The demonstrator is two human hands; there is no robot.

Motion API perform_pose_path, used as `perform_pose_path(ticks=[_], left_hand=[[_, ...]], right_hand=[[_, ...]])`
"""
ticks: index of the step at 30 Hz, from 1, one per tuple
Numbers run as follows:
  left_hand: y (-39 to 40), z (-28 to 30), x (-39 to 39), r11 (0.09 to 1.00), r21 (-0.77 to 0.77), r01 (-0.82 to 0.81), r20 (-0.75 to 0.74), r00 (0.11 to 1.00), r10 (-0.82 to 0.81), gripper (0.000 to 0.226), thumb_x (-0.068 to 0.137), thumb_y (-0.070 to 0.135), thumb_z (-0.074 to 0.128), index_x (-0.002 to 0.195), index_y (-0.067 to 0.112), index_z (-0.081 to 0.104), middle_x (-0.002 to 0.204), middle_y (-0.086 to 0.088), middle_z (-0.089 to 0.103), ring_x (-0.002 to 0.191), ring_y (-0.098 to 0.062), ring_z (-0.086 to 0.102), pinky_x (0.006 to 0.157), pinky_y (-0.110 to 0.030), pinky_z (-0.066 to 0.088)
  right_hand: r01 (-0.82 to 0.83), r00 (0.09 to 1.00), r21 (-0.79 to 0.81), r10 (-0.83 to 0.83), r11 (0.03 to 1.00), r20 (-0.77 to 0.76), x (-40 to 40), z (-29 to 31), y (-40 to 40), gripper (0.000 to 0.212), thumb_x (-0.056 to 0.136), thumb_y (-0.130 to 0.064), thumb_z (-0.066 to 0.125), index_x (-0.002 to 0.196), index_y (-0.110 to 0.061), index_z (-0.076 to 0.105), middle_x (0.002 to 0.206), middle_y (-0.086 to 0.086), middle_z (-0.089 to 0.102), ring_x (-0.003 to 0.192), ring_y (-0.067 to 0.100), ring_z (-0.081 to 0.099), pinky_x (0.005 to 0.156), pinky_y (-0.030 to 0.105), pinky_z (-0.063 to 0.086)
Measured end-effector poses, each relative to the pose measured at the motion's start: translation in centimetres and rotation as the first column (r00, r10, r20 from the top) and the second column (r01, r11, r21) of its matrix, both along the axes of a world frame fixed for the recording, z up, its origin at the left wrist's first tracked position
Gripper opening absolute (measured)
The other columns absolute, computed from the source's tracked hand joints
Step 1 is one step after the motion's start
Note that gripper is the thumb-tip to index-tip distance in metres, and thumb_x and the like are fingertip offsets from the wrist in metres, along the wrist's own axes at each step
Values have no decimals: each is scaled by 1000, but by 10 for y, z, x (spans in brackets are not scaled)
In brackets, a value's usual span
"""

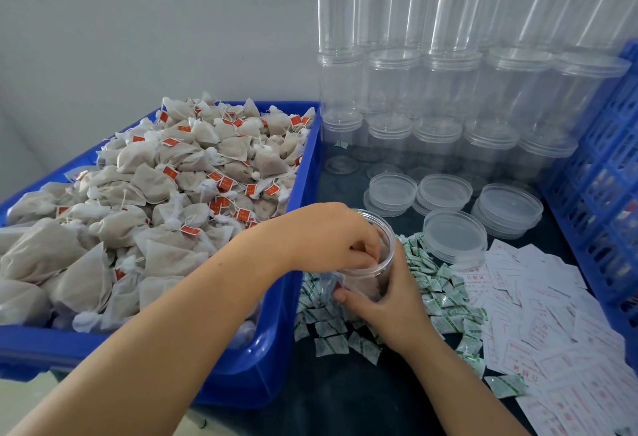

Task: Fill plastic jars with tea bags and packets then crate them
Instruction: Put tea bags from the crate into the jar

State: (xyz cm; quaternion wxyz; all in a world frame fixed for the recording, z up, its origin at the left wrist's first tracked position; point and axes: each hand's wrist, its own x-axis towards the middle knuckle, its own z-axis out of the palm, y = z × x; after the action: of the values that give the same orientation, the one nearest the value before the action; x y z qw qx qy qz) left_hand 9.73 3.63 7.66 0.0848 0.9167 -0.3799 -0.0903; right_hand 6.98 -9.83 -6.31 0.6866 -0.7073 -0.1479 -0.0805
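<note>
A clear plastic jar stands open on the dark table, just right of the blue tub's corner, with brownish tea bags inside it. My right hand grips the jar's side from the near right, thumb across its front. My left hand hovers over the jar's mouth, and its curled fingers and thumb reach inside, pinching a tea bag there. The tub at left is heaped with tea bags bearing red tags. Small green-and-white packets lie scattered around the jar's base.
Stacked empty jars fill the back right, and in front of them lie clear lids. White and red printed slips cover the table at right. A blue lattice crate stands along the right edge.
</note>
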Motion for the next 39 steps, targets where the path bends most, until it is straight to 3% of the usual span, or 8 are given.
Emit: perform_pose_path(ticks=[12,15,18,22,24,28,33,39], left_hand=[[3,-4,5,989,-146,24,8,1000,-23,17,94,28,57,90,19,71,71,14,60,67,0,53,65,-12,39],[8,2,5,966,-257,-22,0,1000,22,23,92,36,54,90,21,71,72,16,62,71,0,57,69,-14,45],[21,10,11,923,-346,-170,69,976,206,33,85,50,45,83,25,66,69,11,63,64,-1,59,62,-15,49],[52,12,31,785,-423,-452,223,788,574,20,93,39,53,79,26,60,74,9,61,69,-8,57,61,-19,42],[70,9,40,706,-355,-613,249,666,703,19,93,38,55,98,20,62,95,1,65,84,-13,59,72,-27,46],[90,2,47,533,-109,-839,310,481,820,53,88,42,60,131,13,47,135,-13,49,125,-36,43,97,-50,40],[107,-4,53,363,46,-931,283,361,889,65,85,43,64,138,12,41,146,-16,35,135,-39,29,104,-53,32],[122,-16,59,297,93,-950,282,311,907,62,88,27,61,142,19,34,150,-14,26,137,-38,22,104,-51,32]], right_hand=[[-17,1000,15,17,1000,22,0,2,0,77,63,-29,88,125,-55,51,117,-10,69,104,9,70,77,16,55],[-10,1000,0,10,1000,-4,-1,1,0,82,59,-38,89,125,-61,47,120,-21,63,108,6,67,78,16,54],[19,999,-32,-20,999,-50,-2,-1,-1,85,49,-54,87,116,-77,39,116,-38,52,111,-3,60,80,15,54],[30,997,-69,-34,997,-64,-2,-3,-2,89,48,-58,87,118,-78,36,118,-40,51,115,1,60,90,28,57],[29,997,-78,-34,996,-68,-2,-2,-2,90,48,-58,87,119,-78,36,118,-40,52,115,1,60,93,32,57],[31,997,-81,-36,996,-65,-3,0,-1,91,47,-57,87,119,-78,36,118,-40,52,117,2,60,97,35,56],[36,997,-80,-41,996,-64,-6,1,-2,90,48,-58,86,118,-79,35,118,-41,51,117,0,58,97,36,56],[33,997,-85,-39,996,-73,-7,2,-2,88,48,-60,86,116,-80,34,118,-42,50,114,3,62,93,36,58]])
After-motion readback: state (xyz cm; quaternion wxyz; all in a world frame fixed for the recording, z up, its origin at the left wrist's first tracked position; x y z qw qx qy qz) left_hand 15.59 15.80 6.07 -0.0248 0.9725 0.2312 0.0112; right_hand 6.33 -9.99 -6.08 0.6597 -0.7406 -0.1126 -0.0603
